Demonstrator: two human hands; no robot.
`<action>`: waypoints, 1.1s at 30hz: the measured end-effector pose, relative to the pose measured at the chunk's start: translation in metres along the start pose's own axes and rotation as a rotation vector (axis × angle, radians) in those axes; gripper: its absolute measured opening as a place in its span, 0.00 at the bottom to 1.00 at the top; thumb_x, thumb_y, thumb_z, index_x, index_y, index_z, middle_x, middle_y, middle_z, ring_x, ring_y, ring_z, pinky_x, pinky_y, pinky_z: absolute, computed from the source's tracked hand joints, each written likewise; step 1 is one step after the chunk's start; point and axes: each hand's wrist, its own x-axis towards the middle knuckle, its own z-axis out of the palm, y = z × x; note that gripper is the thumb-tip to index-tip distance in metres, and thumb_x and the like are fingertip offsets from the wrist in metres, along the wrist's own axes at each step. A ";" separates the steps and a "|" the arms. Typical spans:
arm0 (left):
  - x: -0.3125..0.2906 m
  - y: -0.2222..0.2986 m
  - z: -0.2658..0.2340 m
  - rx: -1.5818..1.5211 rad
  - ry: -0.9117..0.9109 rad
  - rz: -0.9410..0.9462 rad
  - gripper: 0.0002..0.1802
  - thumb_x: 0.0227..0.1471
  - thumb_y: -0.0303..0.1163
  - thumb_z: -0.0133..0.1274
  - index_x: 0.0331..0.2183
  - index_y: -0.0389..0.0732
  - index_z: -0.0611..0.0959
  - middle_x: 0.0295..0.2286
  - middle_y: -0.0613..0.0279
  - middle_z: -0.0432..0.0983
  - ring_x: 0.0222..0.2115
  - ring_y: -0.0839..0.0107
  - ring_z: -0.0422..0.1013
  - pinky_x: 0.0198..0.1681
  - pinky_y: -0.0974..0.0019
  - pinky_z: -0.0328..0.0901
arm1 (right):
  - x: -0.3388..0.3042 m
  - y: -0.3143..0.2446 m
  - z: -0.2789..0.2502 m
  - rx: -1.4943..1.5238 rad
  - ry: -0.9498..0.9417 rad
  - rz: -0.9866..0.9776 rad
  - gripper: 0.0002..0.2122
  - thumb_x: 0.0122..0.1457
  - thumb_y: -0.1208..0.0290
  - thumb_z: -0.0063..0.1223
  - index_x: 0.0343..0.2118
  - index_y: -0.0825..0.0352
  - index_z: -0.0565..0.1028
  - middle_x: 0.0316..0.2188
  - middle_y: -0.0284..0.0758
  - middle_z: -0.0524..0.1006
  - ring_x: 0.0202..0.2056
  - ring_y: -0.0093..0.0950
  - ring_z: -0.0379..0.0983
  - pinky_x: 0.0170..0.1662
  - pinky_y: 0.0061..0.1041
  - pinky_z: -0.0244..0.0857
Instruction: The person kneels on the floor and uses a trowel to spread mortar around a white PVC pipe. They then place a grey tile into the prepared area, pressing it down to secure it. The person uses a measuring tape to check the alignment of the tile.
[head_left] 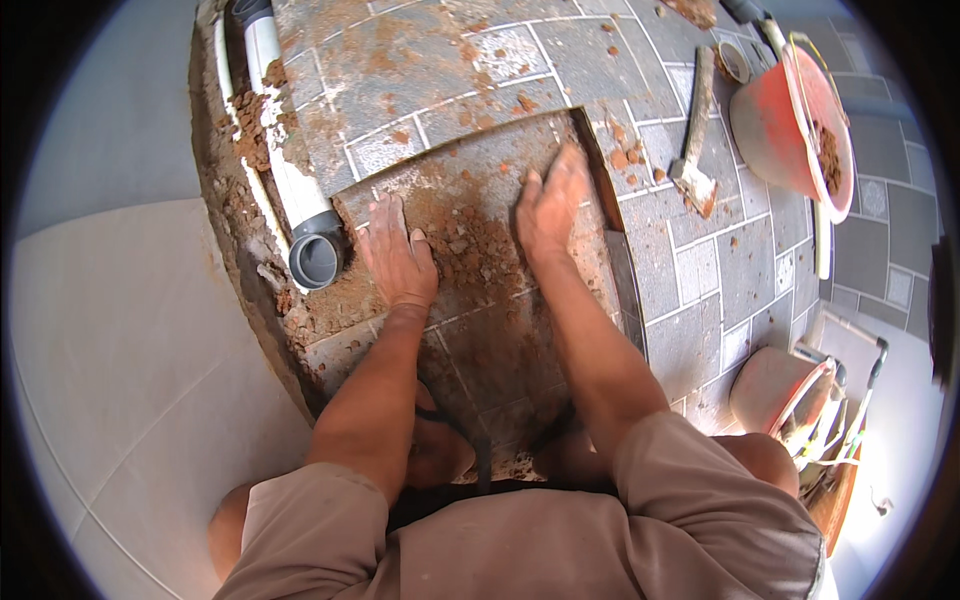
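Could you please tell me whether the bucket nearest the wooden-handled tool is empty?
Not empty: the red bucket shows brown soil inside; fullness unclear.

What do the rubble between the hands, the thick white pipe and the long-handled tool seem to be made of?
Rubble: probably soil and masonry bits; matte, reddish-brown, crumbly clumps.
Pipe: likely plastic; smooth white wall, moulded-looking grey fitting.
Tool: handle probably wood, dull greyish-brown; head perhaps metal, whitish residue masking its finish.

A: What is the person [510,575] pictured wearing?
B: A plain, brownish-taupe cloth shirt [510,535], its short left sleeve [315,520] and creased right sleeve [700,490] ending near the elbows.
A: And beyond the hems?
B: Bare forearms [368,430], a bare left hand [398,258], a bare right hand [552,212] and uncovered knees [770,460].
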 end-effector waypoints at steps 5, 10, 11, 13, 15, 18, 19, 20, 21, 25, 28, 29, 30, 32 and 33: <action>-0.003 0.000 -0.001 0.002 0.001 0.011 0.37 0.60 0.37 0.45 0.69 0.42 0.63 0.69 0.54 0.56 0.72 0.54 0.47 0.74 0.45 0.38 | 0.032 -0.013 0.006 -0.008 -0.021 0.128 0.28 0.71 0.72 0.42 0.71 0.73 0.54 0.72 0.50 0.50 0.73 0.45 0.43 0.77 0.42 0.39; -0.001 0.002 0.002 -0.021 -0.003 0.014 0.36 0.60 0.37 0.44 0.69 0.43 0.63 0.69 0.54 0.56 0.72 0.53 0.47 0.74 0.45 0.38 | 0.052 -0.002 0.020 0.082 0.183 -0.103 0.22 0.68 0.74 0.48 0.64 0.74 0.65 0.64 0.55 0.61 0.66 0.51 0.56 0.71 0.45 0.51; -0.002 0.001 0.001 -0.017 -0.006 0.010 0.36 0.60 0.37 0.45 0.69 0.42 0.63 0.69 0.53 0.55 0.72 0.53 0.47 0.74 0.45 0.38 | 0.051 -0.004 0.026 0.028 0.157 -0.148 0.22 0.69 0.74 0.48 0.64 0.74 0.66 0.64 0.55 0.62 0.65 0.51 0.57 0.70 0.45 0.52; -0.002 -0.001 0.000 -0.010 -0.013 -0.002 0.37 0.60 0.37 0.45 0.68 0.41 0.63 0.69 0.51 0.55 0.72 0.52 0.47 0.73 0.45 0.38 | 0.050 -0.004 0.034 0.103 0.049 -0.125 0.22 0.68 0.73 0.50 0.63 0.73 0.68 0.63 0.55 0.63 0.63 0.51 0.59 0.69 0.45 0.53; -0.003 -0.003 0.001 -0.006 0.020 -0.004 0.37 0.61 0.37 0.44 0.69 0.39 0.62 0.69 0.48 0.54 0.71 0.49 0.47 0.73 0.45 0.39 | 0.056 -0.001 0.018 0.228 0.089 -0.087 0.22 0.69 0.73 0.49 0.63 0.75 0.67 0.65 0.53 0.61 0.67 0.49 0.54 0.72 0.45 0.49; 0.000 0.004 0.004 -0.038 0.048 -0.015 0.38 0.61 0.37 0.45 0.69 0.35 0.60 0.69 0.43 0.52 0.71 0.46 0.46 0.73 0.46 0.39 | 0.045 -0.006 0.037 -0.066 0.090 -0.112 0.24 0.69 0.69 0.48 0.65 0.77 0.64 0.65 0.54 0.61 0.69 0.48 0.52 0.73 0.45 0.46; 0.000 0.005 0.005 -0.051 0.054 -0.023 0.39 0.61 0.37 0.46 0.69 0.34 0.60 0.69 0.41 0.51 0.71 0.45 0.45 0.74 0.46 0.38 | 0.036 -0.012 0.048 -0.086 0.055 -0.145 0.25 0.69 0.68 0.48 0.65 0.78 0.64 0.65 0.55 0.61 0.69 0.49 0.52 0.73 0.45 0.47; -0.001 0.001 0.005 -0.049 0.068 -0.026 0.39 0.61 0.37 0.46 0.69 0.33 0.59 0.69 0.40 0.50 0.71 0.45 0.45 0.74 0.46 0.38 | 0.029 -0.024 0.053 -0.095 0.016 -0.187 0.26 0.69 0.67 0.48 0.65 0.78 0.64 0.64 0.55 0.61 0.68 0.49 0.53 0.73 0.45 0.47; -0.002 -0.002 0.005 -0.049 0.081 -0.026 0.40 0.61 0.37 0.47 0.69 0.31 0.58 0.69 0.39 0.50 0.71 0.44 0.45 0.74 0.47 0.38 | 0.020 -0.029 0.050 0.052 -0.072 -0.267 0.25 0.68 0.67 0.50 0.63 0.78 0.66 0.63 0.55 0.63 0.68 0.51 0.55 0.71 0.47 0.48; -0.002 -0.008 0.009 -0.045 0.060 -0.050 0.44 0.59 0.39 0.48 0.70 0.29 0.54 0.70 0.38 0.47 0.72 0.44 0.42 0.74 0.46 0.36 | 0.002 -0.040 0.049 0.219 -0.034 -0.433 0.22 0.65 0.67 0.53 0.60 0.72 0.71 0.60 0.53 0.66 0.64 0.49 0.60 0.69 0.46 0.53; -0.004 -0.006 0.014 -0.053 0.040 -0.037 0.44 0.60 0.41 0.46 0.70 0.28 0.53 0.70 0.37 0.46 0.72 0.44 0.42 0.74 0.46 0.35 | -0.006 -0.045 0.062 0.209 -0.090 -0.565 0.20 0.64 0.67 0.56 0.58 0.67 0.74 0.57 0.47 0.69 0.61 0.44 0.63 0.67 0.44 0.56; -0.004 -0.006 0.013 -0.063 0.058 -0.020 0.44 0.61 0.42 0.44 0.70 0.28 0.53 0.70 0.36 0.46 0.72 0.43 0.42 0.74 0.46 0.35 | -0.005 -0.046 0.066 0.303 -0.141 -0.624 0.20 0.63 0.66 0.56 0.57 0.66 0.75 0.56 0.44 0.70 0.61 0.42 0.63 0.66 0.43 0.57; -0.003 -0.006 0.013 -0.055 0.069 -0.009 0.43 0.62 0.42 0.43 0.70 0.28 0.53 0.70 0.36 0.47 0.72 0.43 0.42 0.74 0.46 0.36 | -0.001 -0.051 0.067 0.399 -0.187 -0.688 0.19 0.63 0.66 0.57 0.56 0.65 0.76 0.56 0.42 0.71 0.60 0.40 0.64 0.66 0.43 0.58; -0.004 -0.008 0.014 -0.045 0.089 0.018 0.42 0.63 0.43 0.42 0.70 0.28 0.54 0.70 0.36 0.47 0.72 0.43 0.43 0.74 0.47 0.36 | -0.007 -0.056 0.067 0.276 -0.135 -0.728 0.18 0.63 0.67 0.56 0.56 0.64 0.77 0.57 0.38 0.73 0.60 0.38 0.65 0.65 0.41 0.60; -0.004 -0.008 0.016 -0.046 0.089 0.019 0.42 0.63 0.44 0.41 0.70 0.29 0.54 0.70 0.37 0.48 0.72 0.44 0.43 0.74 0.49 0.36 | -0.011 -0.056 0.069 0.255 -0.190 -0.762 0.18 0.65 0.68 0.55 0.57 0.64 0.77 0.58 0.37 0.72 0.61 0.39 0.65 0.66 0.40 0.60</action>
